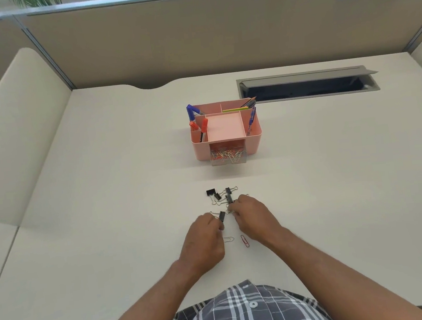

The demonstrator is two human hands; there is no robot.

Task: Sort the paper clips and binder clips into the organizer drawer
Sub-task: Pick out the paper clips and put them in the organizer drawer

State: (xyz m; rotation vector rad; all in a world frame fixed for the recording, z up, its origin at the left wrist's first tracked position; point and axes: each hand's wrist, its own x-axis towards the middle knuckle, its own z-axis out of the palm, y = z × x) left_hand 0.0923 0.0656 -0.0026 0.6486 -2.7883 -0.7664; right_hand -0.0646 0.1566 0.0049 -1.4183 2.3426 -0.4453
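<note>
Head view: both hands (233, 217) among binder clips (221, 196), well inside desk (104, 197) edges.

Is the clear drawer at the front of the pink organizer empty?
No, the clear drawer of the pink organizer is pulled out and already holds a heap of coloured paper clips.

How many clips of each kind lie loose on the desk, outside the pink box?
Black binder clips: 5, one gripped by the left hand; the right hand may hide more
Red paper clips: 1
Silver paper clips: 1
Total: 7 in view
</note>
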